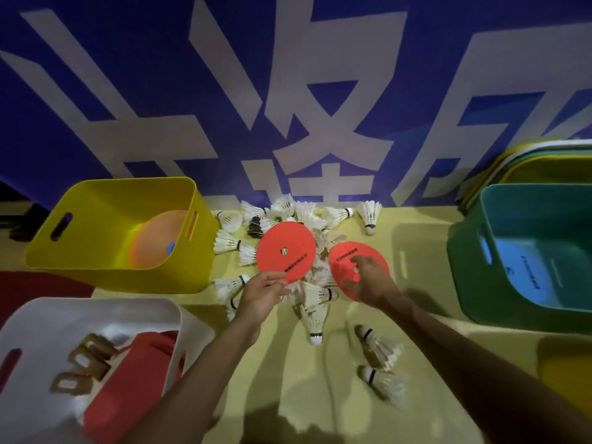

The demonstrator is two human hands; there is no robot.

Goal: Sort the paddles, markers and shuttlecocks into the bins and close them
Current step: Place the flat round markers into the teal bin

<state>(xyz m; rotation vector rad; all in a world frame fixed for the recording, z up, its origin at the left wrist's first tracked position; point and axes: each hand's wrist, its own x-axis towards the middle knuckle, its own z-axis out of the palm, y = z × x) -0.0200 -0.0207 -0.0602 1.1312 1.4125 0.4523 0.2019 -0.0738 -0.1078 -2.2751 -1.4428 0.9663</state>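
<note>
The raised marker (pixel 286 251), a thin orange disc, stands tilted just above the shuttlecock pile (pixel 307 216), pinched at its near rim between the thumb and fingers of the left hand (pixel 261 294); it looks light and somewhat flexible, so a rim pinch should carry it, though it may flop if swung; the second marker (pixel 347 256) lies on the right side of the pile under the right hand (pixel 371 280), whose fingers rest spread on its top; whether the thumb hooks under its edge I cannot tell; the feathered shuttlecocks beneath are fragile, so lifting should beat sliding; left of the pile the yellow bin (pixel 105 274) holds an orange disc; nearer and left sits the white bin (pixel 96 304) with paddles (pixel 128 379); right of the pile stands the green bin (pixel 464 267).
</note>
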